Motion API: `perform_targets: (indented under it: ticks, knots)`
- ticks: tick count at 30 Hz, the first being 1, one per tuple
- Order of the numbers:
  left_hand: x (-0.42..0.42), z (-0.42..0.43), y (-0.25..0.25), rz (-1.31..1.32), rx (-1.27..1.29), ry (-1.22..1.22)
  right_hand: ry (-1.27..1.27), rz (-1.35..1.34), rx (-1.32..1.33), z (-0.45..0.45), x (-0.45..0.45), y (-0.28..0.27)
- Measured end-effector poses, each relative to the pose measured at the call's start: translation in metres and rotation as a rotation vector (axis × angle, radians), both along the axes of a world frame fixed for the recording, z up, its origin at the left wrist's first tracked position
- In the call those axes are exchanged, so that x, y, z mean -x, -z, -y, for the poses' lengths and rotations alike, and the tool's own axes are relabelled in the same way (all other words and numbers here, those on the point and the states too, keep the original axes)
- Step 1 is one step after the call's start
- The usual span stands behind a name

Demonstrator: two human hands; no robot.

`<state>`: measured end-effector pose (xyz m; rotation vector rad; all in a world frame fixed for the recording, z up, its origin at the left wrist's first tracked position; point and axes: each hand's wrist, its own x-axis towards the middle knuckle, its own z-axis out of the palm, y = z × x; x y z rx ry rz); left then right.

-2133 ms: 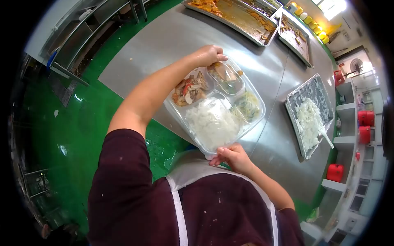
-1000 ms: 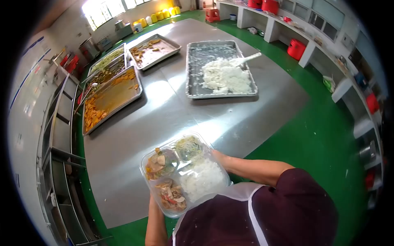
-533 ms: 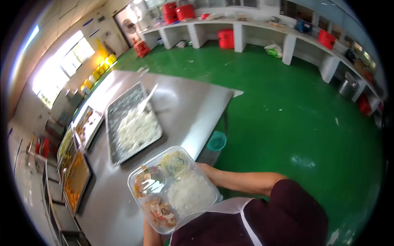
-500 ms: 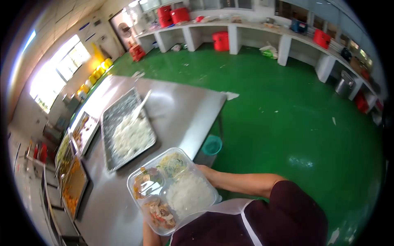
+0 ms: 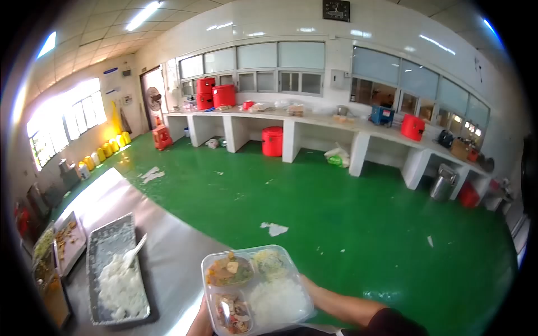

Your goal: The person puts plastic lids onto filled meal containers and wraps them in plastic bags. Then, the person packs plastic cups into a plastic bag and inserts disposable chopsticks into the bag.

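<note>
Food (image 5: 277,302) is lying in the separate compartments of a clear-lidded meal box (image 5: 252,284), which is being held up in front of the person, near the edge of the metal table (image 5: 174,246), the two-sided support probably keeping it level so that the portions are not sliding together. The left hand (image 5: 203,320) is gripping the box's left side and the right hand (image 5: 308,287) its right. Their fingers are clamping the box, but the tips are going unseen, so their spread cannot be told.
</note>
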<state>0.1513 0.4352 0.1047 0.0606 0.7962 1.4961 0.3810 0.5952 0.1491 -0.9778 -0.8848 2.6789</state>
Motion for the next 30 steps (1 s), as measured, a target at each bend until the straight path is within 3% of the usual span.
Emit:
perform_targets:
  ticks: [3, 6, 13, 14, 17, 20, 21, 22, 30]
  knots:
    - [0.01, -0.106, 0.001, 0.038, -0.04, 0.123, 0.188, 0.163, -0.206, -0.081, -0.003, 0.0]
    - [0.011, -0.217, -0.016, 0.05, -0.081, 0.246, 0.254, -0.031, 0.026, -0.162, -0.014, -0.017]
    - [0.024, -0.445, -0.028, 0.045, -0.151, 0.427, 0.532, 0.108, -0.064, -0.342, -0.005, -0.015]
    - [0.027, -0.476, -0.027, 0.05, -0.144, 0.436, 0.466, 0.078, -0.217, -0.367, -0.008, -0.016]
    - [0.038, -0.572, -0.029, 0.042, -0.093, 0.431, 0.496, 0.059, -0.009, -0.472, 0.008, -0.012]
    - [0.061, -0.673, -0.04, 0.021, -0.055, 0.388, 0.372, -0.018, 0.141, -0.581, 0.035, -0.028]
    - [0.072, -0.696, -0.044, 0.016, -0.056, 0.369, 0.379, -0.024, 0.161, -0.615, 0.044, -0.027]
    - [0.081, -0.683, -0.037, 0.02, -0.055, 0.361, 0.392, -0.032, 0.164, -0.591, 0.057, -0.018]
    - [0.17, -0.913, -0.035, 0.001, -0.054, 0.332, 0.348, -0.058, 0.212, -0.828, 0.149, -0.007]
